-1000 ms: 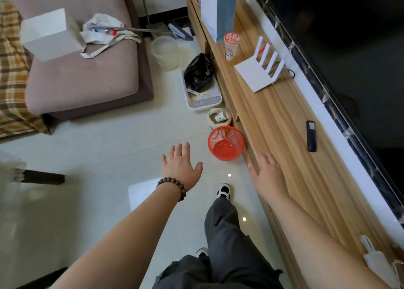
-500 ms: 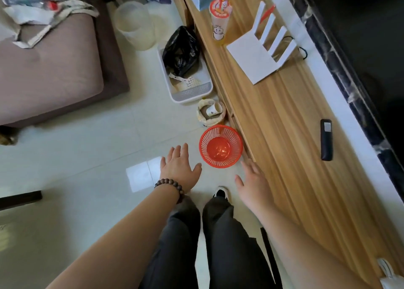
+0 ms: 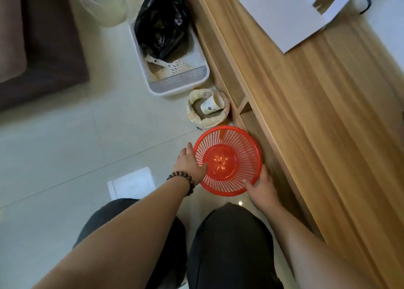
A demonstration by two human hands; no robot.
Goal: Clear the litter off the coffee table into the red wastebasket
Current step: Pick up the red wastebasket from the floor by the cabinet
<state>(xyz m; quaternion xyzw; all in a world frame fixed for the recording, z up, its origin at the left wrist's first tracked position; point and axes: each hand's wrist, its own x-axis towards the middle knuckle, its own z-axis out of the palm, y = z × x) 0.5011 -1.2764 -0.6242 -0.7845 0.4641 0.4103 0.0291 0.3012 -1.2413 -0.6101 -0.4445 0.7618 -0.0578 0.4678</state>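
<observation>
The red wastebasket (image 3: 231,157), a round slatted plastic basket, stands on the tiled floor against the foot of the long wooden cabinet (image 3: 317,118). It holds nothing that I can see. My left hand (image 3: 189,164), with a bead bracelet at the wrist, grips its left rim, thumb hooked inside. My right hand (image 3: 261,188) grips the near right rim from outside. No coffee table or litter on one is in view.
Just beyond the basket sits a rolled-down sack (image 3: 207,111) with a paper cup in it, then a white litter tray (image 3: 175,79) holding a black bag and a scoop. A brown sofa base (image 3: 43,48) is at far left. A white router (image 3: 282,15) lies on the cabinet.
I have bent down and closed in on the basket. Both hands went from hovering open in front of it to gripping its rim on either side.
</observation>
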